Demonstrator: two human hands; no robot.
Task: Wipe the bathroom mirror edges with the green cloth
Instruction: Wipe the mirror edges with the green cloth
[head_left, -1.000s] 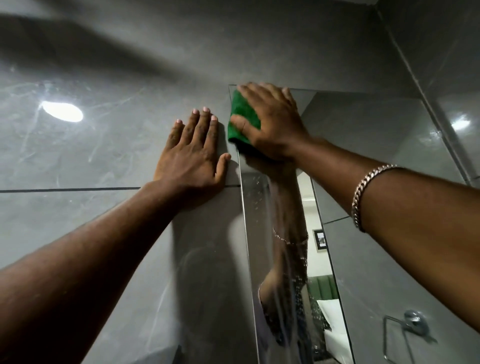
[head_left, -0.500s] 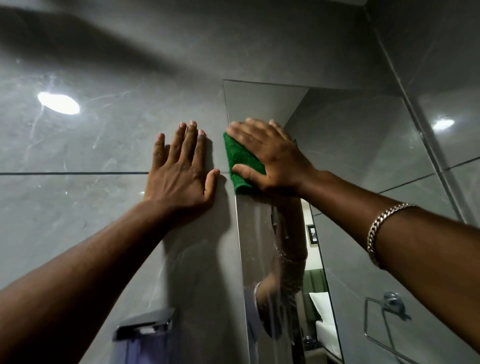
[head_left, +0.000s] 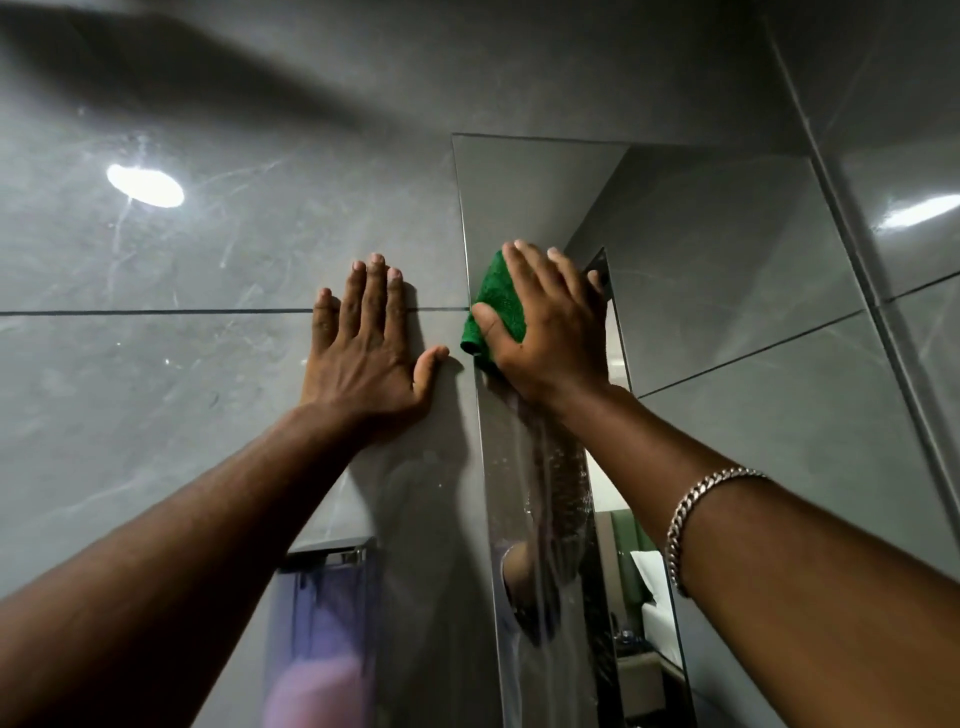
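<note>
Silver chain bracelet (head_left: 691, 525) on the right wrist, two bare forearms reaching up, left hand (head_left: 363, 358) flat and spread on grey wall tile (head_left: 156, 389), right hand (head_left: 550, 332) grip pressing one green cloth (head_left: 496, 306) against the mirror (head_left: 530, 197) left edge.

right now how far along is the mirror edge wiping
Partway, by the look of it. In hand: the right hand presses the green cloth on the mirror at its left edge, the left hand flat on the wall tile. The glass above the cloth looks clear. Left: streaks and droplets below the cloth, and the top edge looks untouched.
</note>
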